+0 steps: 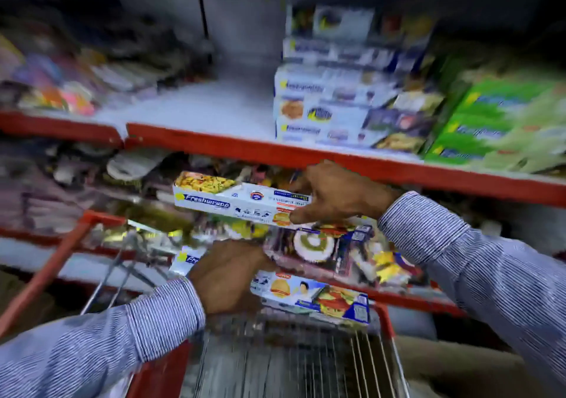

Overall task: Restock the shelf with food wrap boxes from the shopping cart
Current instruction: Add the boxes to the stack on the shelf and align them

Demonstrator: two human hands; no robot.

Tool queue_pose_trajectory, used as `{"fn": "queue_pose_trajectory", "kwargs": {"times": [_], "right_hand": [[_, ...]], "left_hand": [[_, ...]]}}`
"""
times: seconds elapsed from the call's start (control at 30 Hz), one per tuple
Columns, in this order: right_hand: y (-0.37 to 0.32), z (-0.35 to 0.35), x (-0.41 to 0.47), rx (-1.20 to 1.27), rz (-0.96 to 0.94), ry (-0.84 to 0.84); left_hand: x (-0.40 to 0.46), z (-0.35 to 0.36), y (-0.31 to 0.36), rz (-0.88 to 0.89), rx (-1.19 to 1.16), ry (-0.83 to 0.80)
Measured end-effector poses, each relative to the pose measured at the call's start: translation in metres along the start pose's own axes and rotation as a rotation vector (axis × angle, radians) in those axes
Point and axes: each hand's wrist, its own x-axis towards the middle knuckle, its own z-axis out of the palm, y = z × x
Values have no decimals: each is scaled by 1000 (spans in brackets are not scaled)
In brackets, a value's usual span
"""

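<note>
My right hand [333, 194] grips one end of a long white food wrap box [226, 197], held level below the red shelf edge [214, 143]. My left hand [228, 275] is lower, closed over another white food wrap box [318, 296] that lies across the shopping cart [382, 315]. A stack of the same white boxes [330, 100] stands on the shelf above, to the right of a bare white stretch [199, 106].
Green boxes [496, 125] sit at the shelf's right end. Colourful packets [55, 91] fill the left of the shelf. Lower shelves behind the cart hold mixed packaged goods [343, 244]. The cart's red frame [46, 269] and wire basket [291, 361] are right below me.
</note>
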Motion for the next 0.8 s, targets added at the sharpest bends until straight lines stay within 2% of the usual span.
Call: {"fn": "queue_pose_trajectory", "kwargs": {"times": [0.17,0.3,0.43,0.5,0.6,0.8], "right_hand": [[12,-101,-18,-65,65,194],[35,-147,-24,-123,63,282],[80,-188,-13,-174,118,261],[105,-197,-1,-119,179,217],[139,-205,23,-170,251,154],[179,-203,58,-226,285,149]], "left_hand": [[37,-91,-4,-41,-18,145],[75,-141,1,-20,-74,153],[120,-179,2,18,-137,159],[140,-193,2,14,-173,159],[170,-203,1,-10,-198,188],[204,-206,-9,-25,-199,195]]}}
